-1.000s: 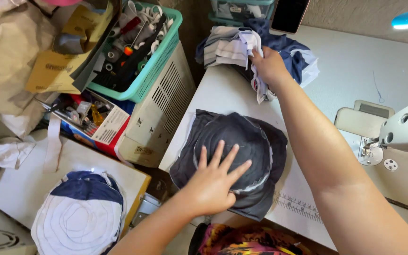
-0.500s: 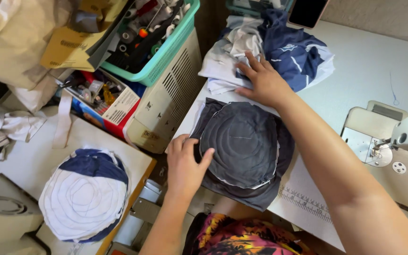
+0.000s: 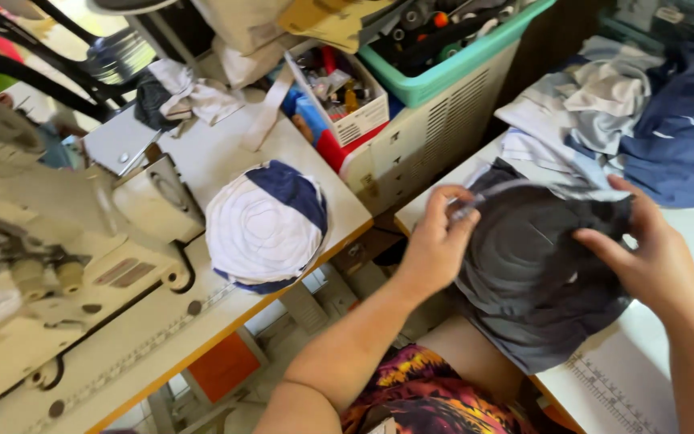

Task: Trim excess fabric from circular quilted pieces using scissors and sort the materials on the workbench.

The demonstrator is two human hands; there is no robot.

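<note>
The stack of dark grey round fabric pieces (image 3: 536, 281) lies at the near edge of the desk (image 3: 688, 378) on your right, partly overhanging toward your lap, and both your hands are on it. Your left hand (image 3: 435, 245) has its fingers pinched together on the rim at the upper left, lifting a thin layer; your right hand (image 3: 644, 253) is closed over the right edge, thumb on top, fingers seemingly under the cloth. Judging by that grip, you are peeling off or straightening one layer, so keep the right hand pressing the rest flat while the left draws only the top piece, and check the pinch has not caught two layers. Keep the stack from sliding off the overhanging edge. Just behind it sits a heap of blue, white and grey garments (image 3: 628, 112), touching the stack's far side. To your left, on the other desk (image 3: 202, 337), rests a round white-and-navy fabric stack (image 3: 263, 225) beside a sewing machine (image 3: 50, 241), with a teal basket (image 3: 451, 56) of tools behind.
</note>
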